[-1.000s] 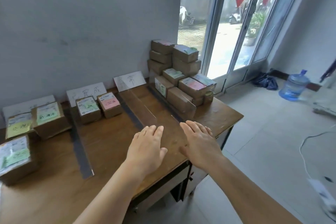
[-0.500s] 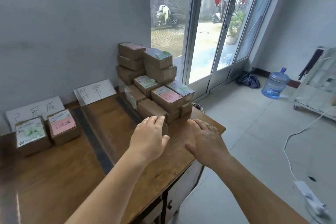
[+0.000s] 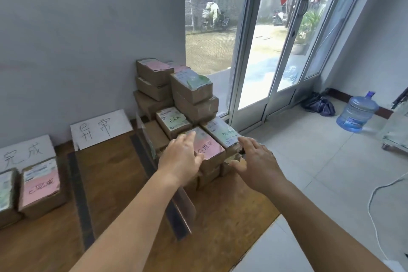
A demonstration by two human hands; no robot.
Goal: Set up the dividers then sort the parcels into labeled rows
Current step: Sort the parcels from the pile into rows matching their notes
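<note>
A pile of brown cardboard parcels stands at the desk's right end against the wall. The front parcel has a pink label. My left hand touches its left side with straight fingers. My right hand is at its right side, fingers spread, beside a green-labelled parcel. A clear upright divider runs front to back under my left forearm. A dark strip marks another row edge. Paper row labels lean on the wall.
Two sorted parcels sit in the left row on the wooden desk. Right of the desk is tiled floor with a blue water jug, a dark bag, a white cable and glass doors.
The view has swung right toward the parcel pile. Both hands moved forward from the bare desk top to either side of the front pink-labelled parcel.
</note>
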